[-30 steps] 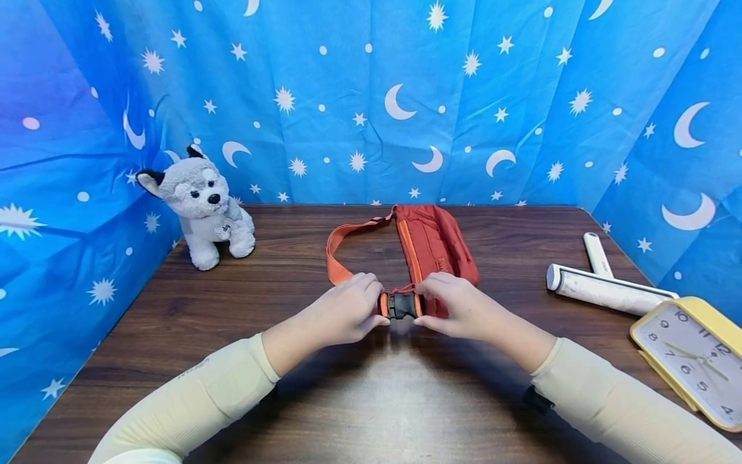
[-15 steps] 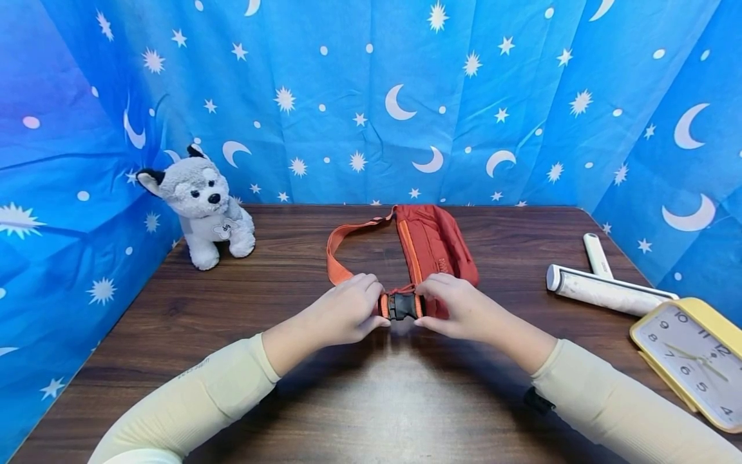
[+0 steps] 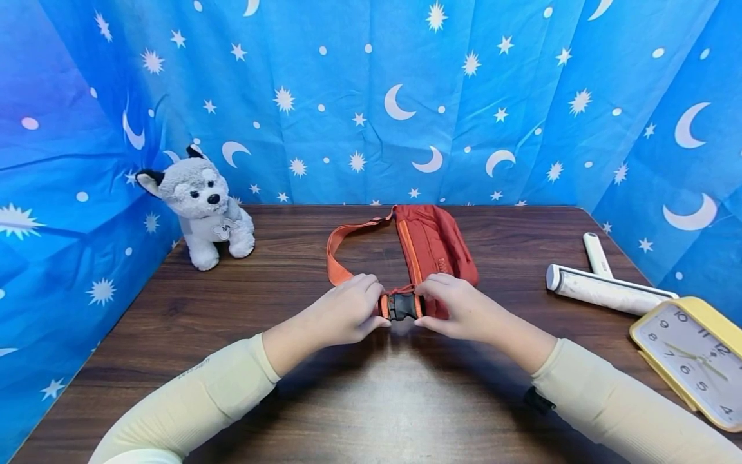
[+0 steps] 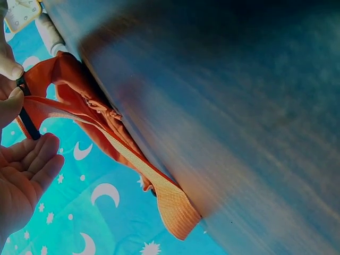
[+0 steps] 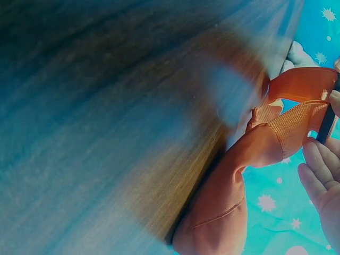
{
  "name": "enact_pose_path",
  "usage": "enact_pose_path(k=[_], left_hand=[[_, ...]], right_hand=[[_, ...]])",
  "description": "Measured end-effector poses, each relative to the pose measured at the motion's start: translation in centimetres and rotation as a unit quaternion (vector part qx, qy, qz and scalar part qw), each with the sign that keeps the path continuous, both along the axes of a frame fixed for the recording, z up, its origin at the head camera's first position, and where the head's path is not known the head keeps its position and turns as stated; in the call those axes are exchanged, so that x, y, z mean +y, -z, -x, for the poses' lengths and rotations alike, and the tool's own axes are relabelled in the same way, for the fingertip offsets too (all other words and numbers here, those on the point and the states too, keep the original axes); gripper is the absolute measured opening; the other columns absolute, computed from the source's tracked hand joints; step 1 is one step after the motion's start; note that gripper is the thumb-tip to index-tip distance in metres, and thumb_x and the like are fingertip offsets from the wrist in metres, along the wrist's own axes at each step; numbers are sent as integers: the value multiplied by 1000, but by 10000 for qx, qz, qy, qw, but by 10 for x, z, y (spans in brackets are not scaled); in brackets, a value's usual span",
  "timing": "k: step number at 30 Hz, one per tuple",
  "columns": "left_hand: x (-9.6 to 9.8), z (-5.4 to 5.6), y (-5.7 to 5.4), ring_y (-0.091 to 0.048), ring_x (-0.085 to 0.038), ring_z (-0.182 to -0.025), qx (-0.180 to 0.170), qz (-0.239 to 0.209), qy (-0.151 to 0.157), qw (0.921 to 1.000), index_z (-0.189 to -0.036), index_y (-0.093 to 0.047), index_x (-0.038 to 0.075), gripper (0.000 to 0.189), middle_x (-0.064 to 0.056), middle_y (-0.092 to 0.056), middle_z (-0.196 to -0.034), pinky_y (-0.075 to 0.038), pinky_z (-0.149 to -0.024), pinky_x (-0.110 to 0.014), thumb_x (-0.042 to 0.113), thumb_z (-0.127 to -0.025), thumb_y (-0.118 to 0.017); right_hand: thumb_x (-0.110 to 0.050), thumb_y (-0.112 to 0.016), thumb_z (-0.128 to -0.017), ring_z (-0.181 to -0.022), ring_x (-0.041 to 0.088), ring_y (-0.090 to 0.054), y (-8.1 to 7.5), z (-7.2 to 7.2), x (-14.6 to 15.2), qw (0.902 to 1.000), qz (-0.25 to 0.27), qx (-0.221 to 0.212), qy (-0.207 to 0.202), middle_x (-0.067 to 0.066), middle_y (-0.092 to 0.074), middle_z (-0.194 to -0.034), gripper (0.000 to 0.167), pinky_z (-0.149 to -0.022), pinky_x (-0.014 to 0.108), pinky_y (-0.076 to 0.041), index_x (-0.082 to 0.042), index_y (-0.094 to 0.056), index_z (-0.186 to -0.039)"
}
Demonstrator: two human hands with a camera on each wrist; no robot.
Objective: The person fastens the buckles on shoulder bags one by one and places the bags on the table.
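Observation:
A rust-red waist bag (image 3: 436, 241) lies on the dark wooden table, its orange strap (image 3: 335, 261) looping out to the left. At the bag's near end, the black side-release buckle (image 3: 401, 307) has its two halves joined. My left hand (image 3: 351, 310) pinches the buckle's left end between thumb and fingers. The right hand (image 3: 455, 307) pinches the opposite end the same way. In the left wrist view the buckle (image 4: 30, 123) shows edge-on between thumb and fingers, with the strap (image 4: 172, 204) hanging down to the tabletop. The right wrist view shows the bag's body (image 5: 223, 207) sagging below the webbing.
A grey and white plush husky (image 3: 209, 206) sits at the back left. On the right lie a white cylindrical object (image 3: 608, 290), a white-handled item (image 3: 597, 254) behind it, and a yellow-framed clock (image 3: 690, 361). A blue star-and-moon curtain (image 3: 348, 77) surrounds the table.

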State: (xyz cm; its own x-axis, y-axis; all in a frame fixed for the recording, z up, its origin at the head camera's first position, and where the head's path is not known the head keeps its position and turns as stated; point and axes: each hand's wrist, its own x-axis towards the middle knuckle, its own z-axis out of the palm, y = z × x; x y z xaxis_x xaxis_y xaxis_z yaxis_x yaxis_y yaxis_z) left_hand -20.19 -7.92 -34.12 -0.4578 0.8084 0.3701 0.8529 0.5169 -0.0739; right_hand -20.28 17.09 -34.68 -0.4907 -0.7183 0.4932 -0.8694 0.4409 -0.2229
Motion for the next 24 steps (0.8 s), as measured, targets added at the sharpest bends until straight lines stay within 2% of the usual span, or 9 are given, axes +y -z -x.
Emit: enact_pose_path(k=[24], left_hand=[[3, 1, 0, -46, -14, -74, -32, 16, -15, 10000, -101, -59, -1, 41, -3, -52, -85, -43, -66, -27, 35, -84, -70]], right_hand=[[-19, -82, -72, -74, 16, -51, 2, 1, 0, 9999, 52, 157, -45, 3, -55, -84, 38, -65, 29, -45, -1, -61, -98]])
